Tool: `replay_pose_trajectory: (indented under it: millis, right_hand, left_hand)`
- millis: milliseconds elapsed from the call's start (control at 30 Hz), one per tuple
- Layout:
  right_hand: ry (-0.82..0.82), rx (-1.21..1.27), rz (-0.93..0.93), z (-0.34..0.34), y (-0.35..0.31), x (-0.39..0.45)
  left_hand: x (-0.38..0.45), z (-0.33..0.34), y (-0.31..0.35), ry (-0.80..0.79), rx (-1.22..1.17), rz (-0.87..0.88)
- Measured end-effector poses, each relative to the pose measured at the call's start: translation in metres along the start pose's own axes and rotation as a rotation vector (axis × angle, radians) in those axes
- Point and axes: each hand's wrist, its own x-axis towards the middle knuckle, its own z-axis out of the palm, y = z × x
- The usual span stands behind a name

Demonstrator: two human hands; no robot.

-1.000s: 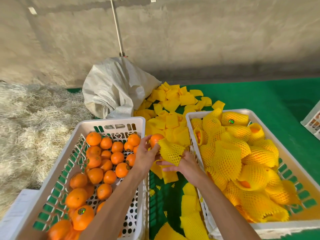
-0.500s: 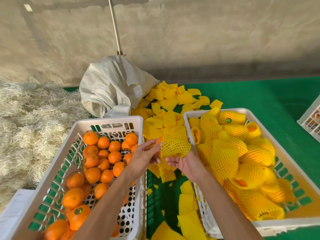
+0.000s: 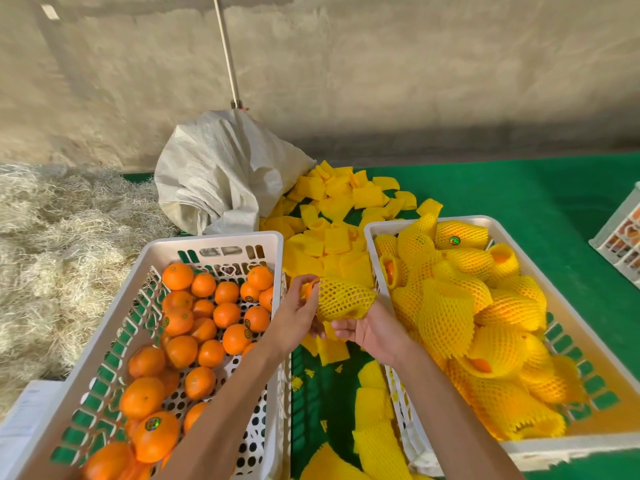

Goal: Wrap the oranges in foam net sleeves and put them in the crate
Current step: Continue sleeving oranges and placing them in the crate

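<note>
Both grips clamped one yellow foam net sleeve [image 3: 344,299], right hand [image 3: 372,332] cupping below, left hand [image 3: 298,315] pinching its open end; the round orange [image 3: 311,289] sat deeper inside than before (barely showing). White plastic crate [image 3: 391,233] held sleeved oranges; white perforated basket [image 3: 207,242] bare ones.

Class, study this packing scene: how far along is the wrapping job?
Done: the right crate holds many sleeved oranges. In hand: the left hand and right hand hold an orange almost fully inside a foam net sleeve. Left: the left crate has many bare oranges; spare sleeves lie behind.
</note>
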Motion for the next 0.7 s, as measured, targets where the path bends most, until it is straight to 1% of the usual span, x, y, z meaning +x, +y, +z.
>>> replay_pose_trajectory:
  millis: [133,233,500,600,700]
  right_hand:
    - [-0.010,-0.002,0.008,0.0004,-0.0010,-0.0006]
    - [-0.004,-0.009,-0.005,0.0014,-0.0010,0.0003]
    - [0.065,-0.079,-0.034,0.0038,0.0008,0.0036]
    - [0.118,-0.100,-0.041,0.0040,0.0031,0.0058]
    - [0.131,-0.130,-0.041,0.0050,0.0050,0.0070]
  left_hand:
    - [-0.0017,0.0060,-0.0068,0.018,0.098,0.107]
    - [-0.0027,0.0040,-0.0083,0.025,0.111,0.129]
    - [-0.0046,0.0053,-0.0033,-0.108,0.025,0.172]
    - [-0.0035,0.0055,-0.0048,-0.067,0.041,0.201]
    - [-0.0015,0.0020,-0.0071,-0.023,-0.025,0.180]
